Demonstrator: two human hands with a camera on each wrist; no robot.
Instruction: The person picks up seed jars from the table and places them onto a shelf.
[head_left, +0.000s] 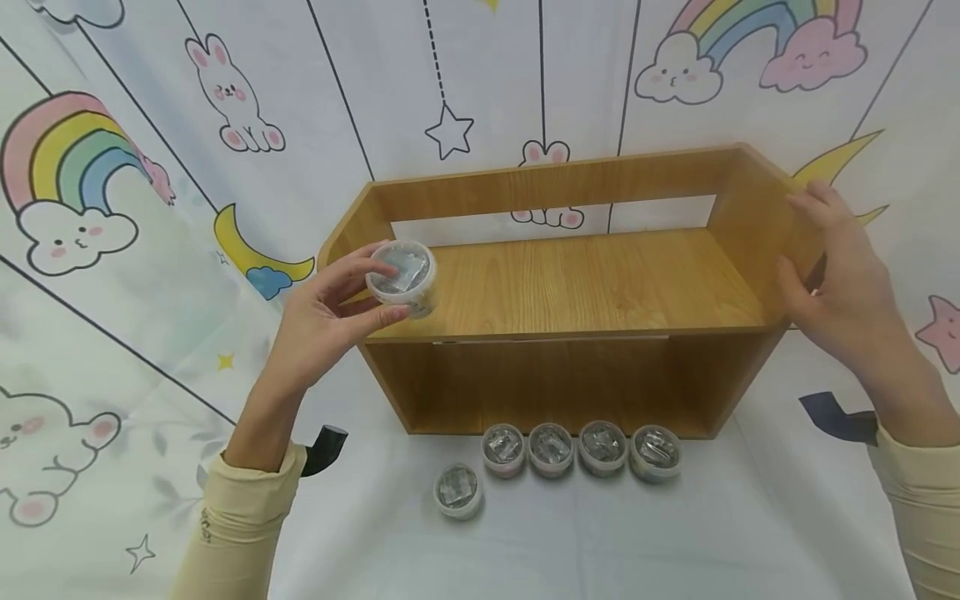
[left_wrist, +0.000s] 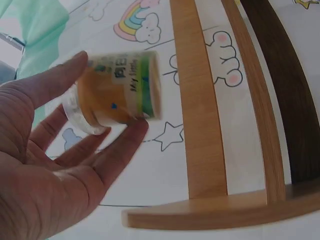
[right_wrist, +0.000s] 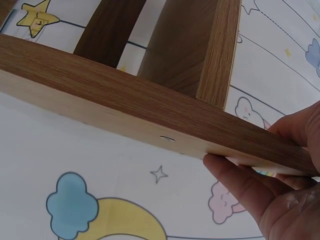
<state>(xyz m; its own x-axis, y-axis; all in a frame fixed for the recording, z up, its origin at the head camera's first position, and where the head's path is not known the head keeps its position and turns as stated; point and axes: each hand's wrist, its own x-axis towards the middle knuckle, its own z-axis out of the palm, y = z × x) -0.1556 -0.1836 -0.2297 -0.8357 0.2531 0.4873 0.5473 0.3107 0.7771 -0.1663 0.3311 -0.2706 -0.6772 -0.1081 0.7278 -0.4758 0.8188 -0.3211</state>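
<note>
1. Six small round jars are in view. One jar is held in the left hand, fingers curled round it from the left with the thumb under its near side, just above the left end of the wooden shelf.
2. The other five jars stand on the table in front of the shelf. Four form a row, from the first jar in the row to the last jar in the row on the right, and a lone jar sits nearer and to the left.
3. The right hand grips the right end panel of the shelf, fingers over the outside and thumb at its front edge, holding nothing else.
4. As a judgement: to set the held jar down well, it should be kept level, lowered straight onto the upper board close to the left wall, and let go only once its base sits flat. The right hand's steady hold should stop the shelf sliding.
5. The left wrist view shows what the head view hides: the held jar's side has an orange label with a green band and some print, too blurred to read, and the jar is tilted in the hand.
6. The right wrist view shows the thumb pressed under the panel's edge and a small slot in the pale edge strip.
7. Only the head view shows the jars on the table and the cloth with rainbows and rabbits.
</note>
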